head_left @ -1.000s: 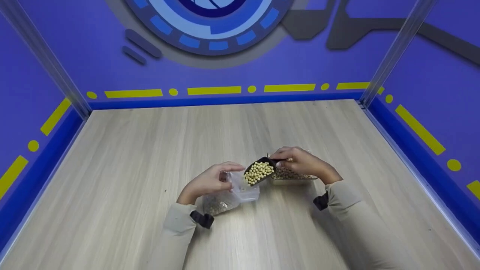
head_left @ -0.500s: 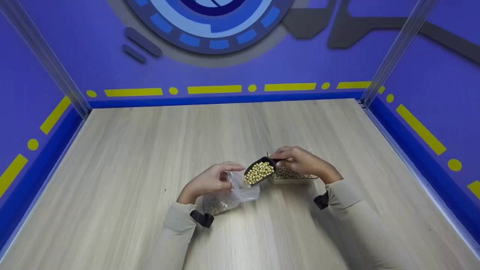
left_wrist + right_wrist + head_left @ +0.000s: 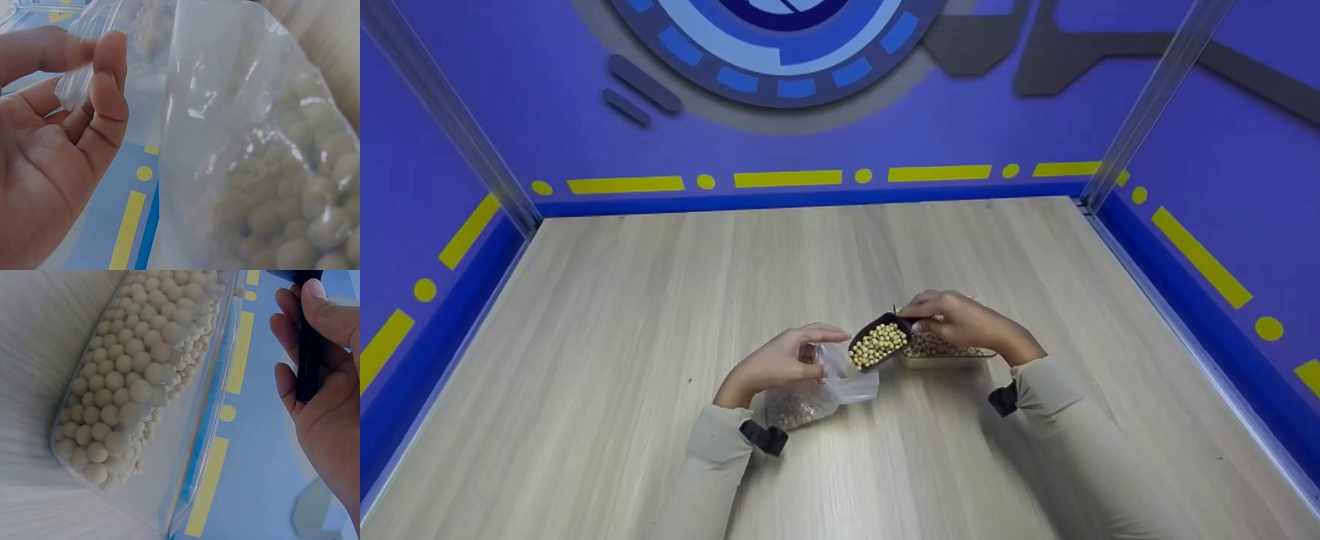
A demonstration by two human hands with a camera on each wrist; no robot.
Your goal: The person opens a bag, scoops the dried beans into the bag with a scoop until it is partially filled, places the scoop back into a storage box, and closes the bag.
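A: At the left, your left hand [image 3: 776,365] is pinching the edge of a clear plastic bag [image 3: 802,406], which is resting on the wooden worktop [image 3: 660,292] with its mouth facing right.

B: Pale balls [image 3: 298,208] are already lying inside that bag, so the filling is looking partly done.

A: Moving right, a black scoop [image 3: 890,318] is hovering at the bag's mouth, its front end pointing toward the plastic.

B: It is carrying a heap of yellowish balls [image 3: 877,344], so most of this load is not yet sitting in the bag. Whether any are dropping, we are not managing to tell.

A: Beside it, your right hand [image 3: 964,324] is gripping the scoop's handle, fingers curling round it.

B: Farthest right, partly hiding behind that hand, a clear tub [image 3: 945,364] is standing on the worktop. Its remaining balls [image 3: 121,363] are sloping down and leaving some wall bare, suggesting part is scooped out, yet plenty are staying unscooped.
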